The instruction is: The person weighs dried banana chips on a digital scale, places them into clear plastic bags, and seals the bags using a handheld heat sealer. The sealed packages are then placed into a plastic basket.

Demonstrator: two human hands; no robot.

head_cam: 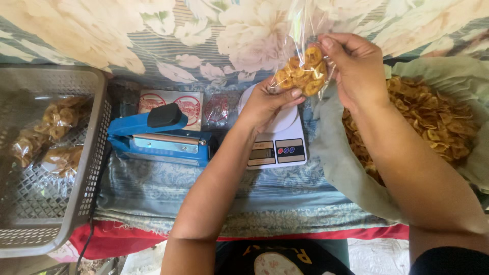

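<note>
Grey mesh basket [94, 153] holds sealed chip packets [56, 119]; a lined sack [346, 173] holds loose banana chips [433, 122]. Above the white scale [277, 142], left hand [265, 104] and right hand [356, 66] fingers pinch a clear bag of golden chips [303, 74]

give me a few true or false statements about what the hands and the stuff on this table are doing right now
1. Both hands hold a clear bag of yellow chips above the scale. True: the left hand supports it from below and the right hand grips its side.
2. The white scale has a bag resting on its platform. False: the bag is lifted off it, in the hands.
3. The blue heat sealer lies left of the scale. True.
4. The grey basket is empty. False: it holds several filled bags of chips.
5. Loose chips lie heaped on a cloth at the right. True.
</note>
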